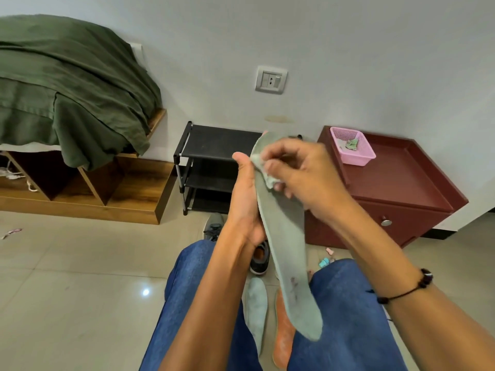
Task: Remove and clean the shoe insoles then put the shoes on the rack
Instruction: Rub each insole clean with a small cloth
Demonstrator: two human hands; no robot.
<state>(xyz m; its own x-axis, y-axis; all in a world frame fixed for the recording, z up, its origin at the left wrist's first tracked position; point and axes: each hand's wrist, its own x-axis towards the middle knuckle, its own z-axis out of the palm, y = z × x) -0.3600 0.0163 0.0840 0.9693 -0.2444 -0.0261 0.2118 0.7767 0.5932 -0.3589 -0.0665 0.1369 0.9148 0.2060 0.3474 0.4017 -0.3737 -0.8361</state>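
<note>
From the head view, the left hand (245, 202) holds a long grey-green insole (284, 236) from behind, palm against its back and thumb up along its left edge; this grip is closed around the insole. The right hand (300, 172) pinches a small pale cloth (263, 170) and presses it onto the upper part of the insole, so its grip is closed on the cloth. A dark beaded bracelet (417, 283) sits on the right wrist.

The insole stands almost upright, tilted, its top in front of the black shoe rack (211, 156) and its lower end over the gap between the jeans-clad knees (348, 317). Below the insole, on the tiled floor (67, 290), lie a pale grey insole (256, 303) and, just right of it, an orange insole (282, 336). Behind the held insole, near the foot of the rack, two dark shoes (259, 259) rest on the floor.

Right of the insole stands a maroon cabinet (401, 183) carrying a pink basket (352, 148). Far left of it is a bed with a green blanket (67, 89).
</note>
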